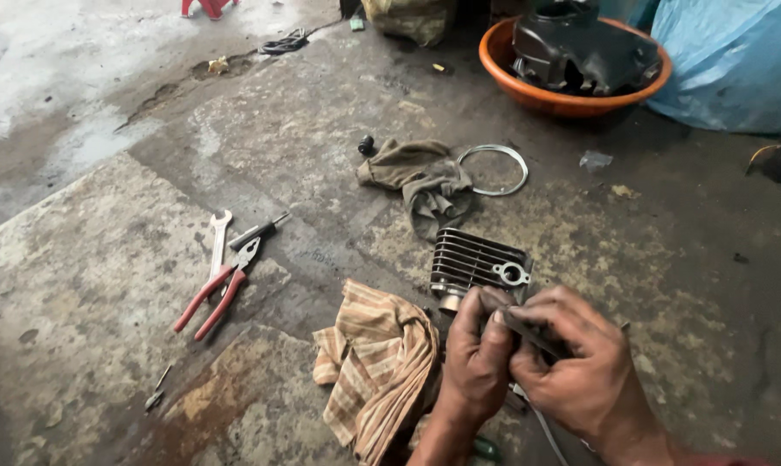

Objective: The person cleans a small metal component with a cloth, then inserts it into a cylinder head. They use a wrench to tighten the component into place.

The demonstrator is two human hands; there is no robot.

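Observation:
My left hand (475, 355) and my right hand (580, 367) meet low in the middle of the view, both pinching a thin dark metal part (528, 332) between the fingers. Just beyond them a finned metal engine cylinder (478, 261) lies on the concrete floor. A striped tan cloth (377, 367) is bunched beside my left hand. My right forearm hides the floor below it.
Red-handled pliers (211, 298), a spanner (219, 240) and a screwdriver (257, 231) lie to the left. A grey rag (423, 179) and a wire ring (494, 169) sit farther off. An orange basin (528, 93) holds a black engine cover. Blue plastic sheet (735, 60) at top right.

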